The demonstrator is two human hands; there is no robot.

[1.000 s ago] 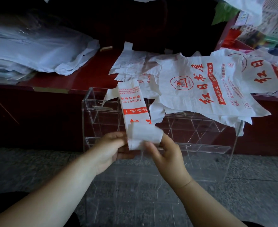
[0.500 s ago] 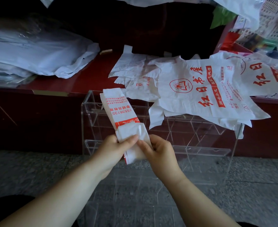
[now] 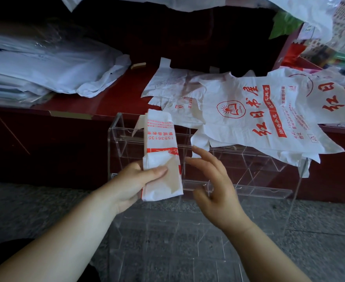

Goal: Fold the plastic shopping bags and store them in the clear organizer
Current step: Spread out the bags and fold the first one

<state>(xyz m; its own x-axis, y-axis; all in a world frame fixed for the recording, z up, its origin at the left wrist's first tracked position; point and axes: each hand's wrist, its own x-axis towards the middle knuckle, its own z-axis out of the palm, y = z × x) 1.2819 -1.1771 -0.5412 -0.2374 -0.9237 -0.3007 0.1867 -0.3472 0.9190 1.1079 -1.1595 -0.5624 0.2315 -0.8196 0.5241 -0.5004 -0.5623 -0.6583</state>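
Note:
A white plastic bag with red print, folded into a long strip (image 3: 160, 147), stands upright in my left hand (image 3: 136, 180). The thumb pinches the strip's folded lower end against the fingers. My right hand (image 3: 214, 180) hovers just right of the strip with fingers spread, touching nothing. Behind and below both hands stands the clear organizer (image 3: 248, 171) with several compartments; I see no bags in it. Several unfolded white bags with red characters (image 3: 259, 117) lie on the red counter (image 3: 98, 98) and hang over the organizer's top.
A pile of white and clear plastic sheets (image 3: 45, 72) fills the counter's left side. A small wooden piece (image 3: 138, 65) lies behind it. Colourful goods and a perforated rack (image 3: 330, 49) crowd the far right. Grey stone floor (image 3: 25, 210) lies below.
My right hand let go of the strip's lower fold and moved off to the right, opening. My left hand now holds the strip alone, and it stands more upright.

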